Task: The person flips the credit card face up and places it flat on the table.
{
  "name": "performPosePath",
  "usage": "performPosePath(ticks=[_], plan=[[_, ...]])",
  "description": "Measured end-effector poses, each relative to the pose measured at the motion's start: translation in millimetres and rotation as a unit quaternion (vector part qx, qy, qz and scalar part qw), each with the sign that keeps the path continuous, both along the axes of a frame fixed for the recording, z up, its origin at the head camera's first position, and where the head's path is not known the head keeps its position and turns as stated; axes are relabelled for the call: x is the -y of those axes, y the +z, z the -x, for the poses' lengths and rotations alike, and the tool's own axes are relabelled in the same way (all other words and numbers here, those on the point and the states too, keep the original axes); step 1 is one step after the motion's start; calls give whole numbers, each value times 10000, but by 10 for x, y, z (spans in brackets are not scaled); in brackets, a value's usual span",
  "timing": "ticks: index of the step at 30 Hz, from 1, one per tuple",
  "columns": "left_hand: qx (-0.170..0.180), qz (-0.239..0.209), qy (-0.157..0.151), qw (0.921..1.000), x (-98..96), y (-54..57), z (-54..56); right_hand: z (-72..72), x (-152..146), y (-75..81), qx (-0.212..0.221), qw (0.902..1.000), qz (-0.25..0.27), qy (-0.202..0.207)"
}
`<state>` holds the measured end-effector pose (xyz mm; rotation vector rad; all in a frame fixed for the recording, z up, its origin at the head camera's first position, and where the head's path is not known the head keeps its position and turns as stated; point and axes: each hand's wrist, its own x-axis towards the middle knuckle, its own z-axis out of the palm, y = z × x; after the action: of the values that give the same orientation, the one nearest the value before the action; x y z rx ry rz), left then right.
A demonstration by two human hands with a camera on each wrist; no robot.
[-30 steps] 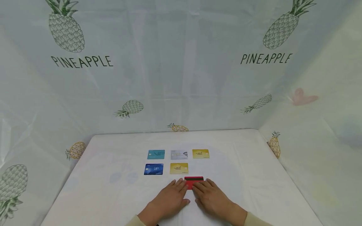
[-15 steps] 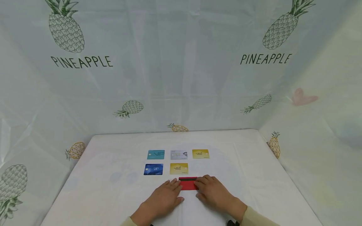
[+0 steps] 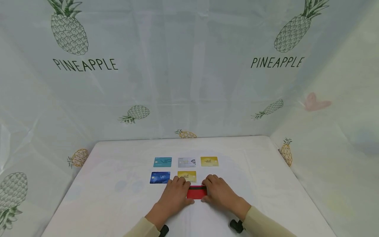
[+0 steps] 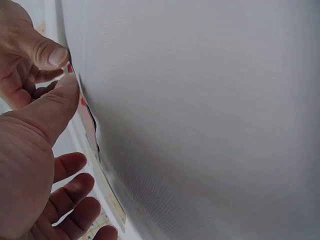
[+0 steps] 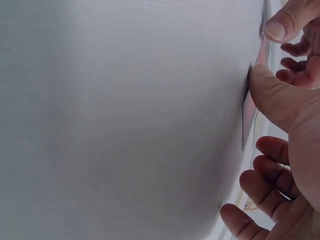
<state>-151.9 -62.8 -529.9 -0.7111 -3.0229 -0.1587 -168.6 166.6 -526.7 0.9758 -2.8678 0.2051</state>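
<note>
A red plastic card (image 3: pixel 196 193) with a dark stripe along its far edge lies face down on the white table, between both hands. My left hand (image 3: pixel 175 194) holds its left end, thumb at the near edge and curved fingers at the far edge. On the right end, my right hand (image 3: pixel 221 194) holds it the same way. In the left wrist view the left thumb (image 4: pixel 62 97) touches the card, seen nearly edge-on. The right wrist view has the right thumb (image 5: pixel 267 87) against the card's near edge. Just beyond lies a gold card (image 3: pixel 189 177), partly covered by left fingers.
A blue VIP card (image 3: pixel 160 177) lies left of the gold one. Behind them stand in a row a teal VIP card (image 3: pixel 162 162), a silver card (image 3: pixel 187 162) and another gold card (image 3: pixel 209 161). A pineapple-print sheet (image 3: pixel 183 82) hangs behind the white table (image 3: pixel 118 204).
The red card has shifted a little left. Both hands have gone from straight fingers lying on the card to curved fingers reaching its far edge, with thumbs at its near edge.
</note>
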Motion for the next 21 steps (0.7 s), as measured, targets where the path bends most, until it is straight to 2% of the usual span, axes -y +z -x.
performPosePath(ticks=[6,21], plan=[[2,98,6,10000,-22,19,39,23,30,27,126,9999,-40,-11],[132,125,71,9998,-22,-20,50,65,25,-13,281,9996,102,4]])
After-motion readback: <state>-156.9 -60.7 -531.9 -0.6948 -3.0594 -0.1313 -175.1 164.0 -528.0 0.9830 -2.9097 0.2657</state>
